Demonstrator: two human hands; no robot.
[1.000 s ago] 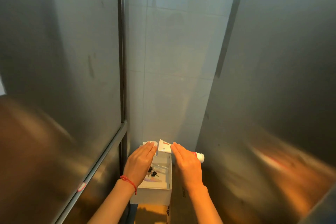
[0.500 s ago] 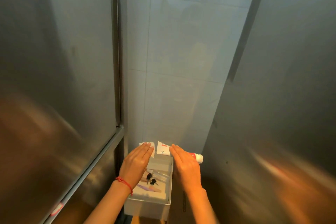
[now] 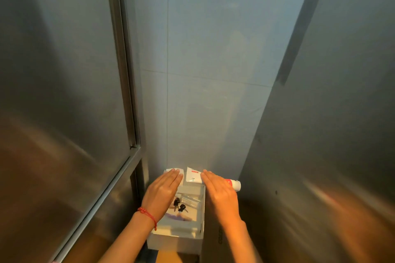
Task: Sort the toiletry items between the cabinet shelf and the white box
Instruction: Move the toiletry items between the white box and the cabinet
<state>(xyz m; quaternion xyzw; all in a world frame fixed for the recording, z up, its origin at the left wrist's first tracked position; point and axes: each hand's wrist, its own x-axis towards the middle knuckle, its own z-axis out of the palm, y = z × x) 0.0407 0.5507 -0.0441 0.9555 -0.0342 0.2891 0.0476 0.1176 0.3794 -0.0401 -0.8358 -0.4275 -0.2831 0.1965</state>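
Note:
A white box (image 3: 196, 230) sits low in the middle, between the steel cabinet doors. Inside it lie black keys (image 3: 179, 204) and some clear and purple items. A white tube (image 3: 193, 175) with a red band and white cap lies across the box's far right corner. My right hand (image 3: 221, 195) lies flat over the tube with straight fingers. A small white packet (image 3: 172, 171) sits at the far left corner. My left hand (image 3: 163, 191), with a red string at the wrist, rests flat over the packet and the box's left side.
A steel cabinet door (image 3: 64, 92) with a frame edge stands on the left and another steel panel (image 3: 331, 113) on the right. A pale tiled wall (image 3: 209, 70) is behind the box. A brown carton (image 3: 220, 239) lies beside the box's right side.
The view has tilted, so the box and hands sit lower in the frame. Both hands stay flat over the same items at the box's far end.

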